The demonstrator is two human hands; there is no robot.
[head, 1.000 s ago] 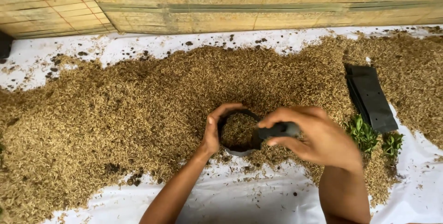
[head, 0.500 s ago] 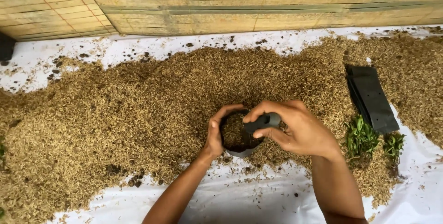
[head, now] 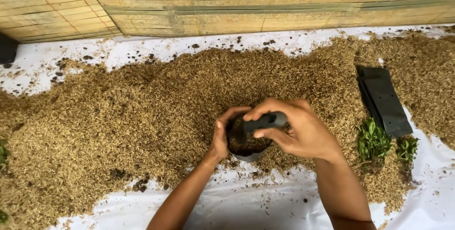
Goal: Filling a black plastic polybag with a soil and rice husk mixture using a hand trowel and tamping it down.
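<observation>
A small black grow bag [head: 251,156] filled with husk mix stands at the near edge of a wide heap of rice husk [head: 142,116]. My left hand [head: 222,135] cups the bag's left rim. My right hand [head: 298,128] grips a dark tool handle [head: 265,120], whose tip goes down into the bag's fill. Both forearms reach in from the bottom of the view.
A white sheet [head: 265,206] lies under the husk. Flat black empty bags [head: 384,99] are stacked at right, with small green seedlings [head: 374,140] just below them. A woven bamboo wall [head: 265,2] runs along the back.
My right hand has shifted left over the bag, bringing the dark tool down into the fill. The left hand has stayed on the rim.
</observation>
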